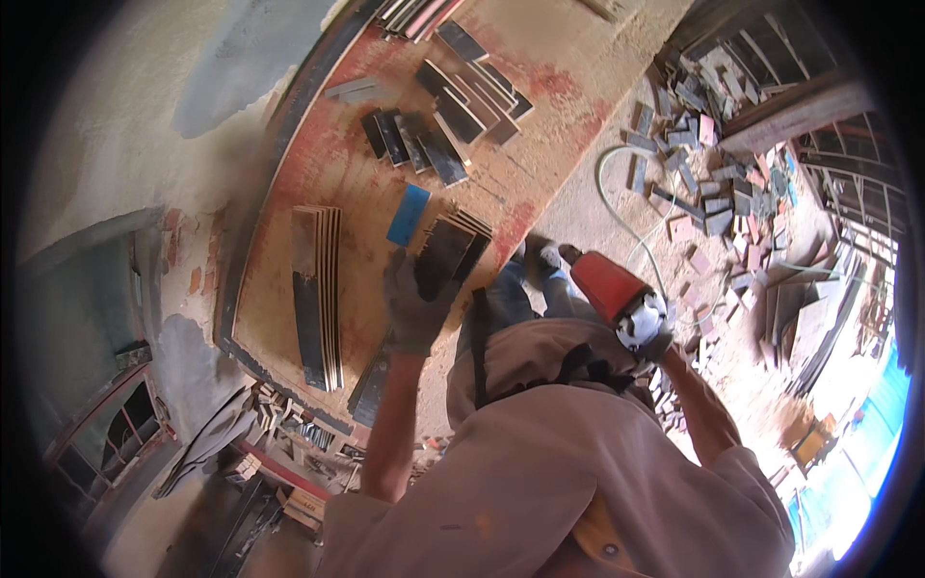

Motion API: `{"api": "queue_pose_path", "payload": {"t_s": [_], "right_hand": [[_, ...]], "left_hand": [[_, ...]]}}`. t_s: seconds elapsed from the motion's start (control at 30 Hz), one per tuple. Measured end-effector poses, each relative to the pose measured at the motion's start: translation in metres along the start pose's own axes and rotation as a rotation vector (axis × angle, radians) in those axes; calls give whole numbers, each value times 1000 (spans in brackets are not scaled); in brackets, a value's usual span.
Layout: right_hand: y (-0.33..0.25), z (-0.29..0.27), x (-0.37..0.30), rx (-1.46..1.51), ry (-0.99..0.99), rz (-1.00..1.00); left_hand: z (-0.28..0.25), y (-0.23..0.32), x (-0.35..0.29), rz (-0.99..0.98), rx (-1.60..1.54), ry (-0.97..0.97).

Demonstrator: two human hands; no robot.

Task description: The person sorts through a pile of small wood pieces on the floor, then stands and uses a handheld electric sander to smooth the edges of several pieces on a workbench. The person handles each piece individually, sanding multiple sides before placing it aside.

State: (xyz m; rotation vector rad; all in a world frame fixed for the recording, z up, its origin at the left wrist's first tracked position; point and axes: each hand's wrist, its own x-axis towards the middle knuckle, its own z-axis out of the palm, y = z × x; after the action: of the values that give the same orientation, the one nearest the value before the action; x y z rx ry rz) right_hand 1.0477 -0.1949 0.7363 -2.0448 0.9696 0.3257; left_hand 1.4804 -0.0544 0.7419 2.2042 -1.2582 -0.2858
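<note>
My left hand (412,303), in a grey glove, grips the near end of a short stack of dark-faced plywood pieces (449,249) at the worktable's right edge. Just beyond my fingers lies a blue rectangular piece (409,214). To the left, a stack of long plywood strips (318,294) lies with its layered edges showing. Off the table, my right hand (644,323), in a white and dark glove, is closed round a red handheld tool (609,286) with a dark tip. The tool's exact kind is unclear, and its grip is hidden by the glove.
The wooden worktable (356,193) has red stains. Loose dark boards (462,101) lie scattered at its far part. A pale hose (599,171) loops over the dusty floor on the right, beside a heap of wood offcuts (718,197). A wall (116,144) runs along the left.
</note>
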Motion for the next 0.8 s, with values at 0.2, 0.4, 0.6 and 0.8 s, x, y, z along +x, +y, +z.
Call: {"api": "queue_pose_path", "payload": {"t_s": [0.2,0.4,0.6,0.8], "right_hand": [[11,-9,15,116,-33,-116],[35,16,19,563,-101,-13],[44,28,29,1017,-208,98],[-11,-20,43,468,-47,-136]], "left_hand": [[34,2,-30,-63,130,-20],[33,8,-26,-46,124,-62],[33,9,-14,-19,83,-105],[29,5,-14,-65,39,-147]]}}
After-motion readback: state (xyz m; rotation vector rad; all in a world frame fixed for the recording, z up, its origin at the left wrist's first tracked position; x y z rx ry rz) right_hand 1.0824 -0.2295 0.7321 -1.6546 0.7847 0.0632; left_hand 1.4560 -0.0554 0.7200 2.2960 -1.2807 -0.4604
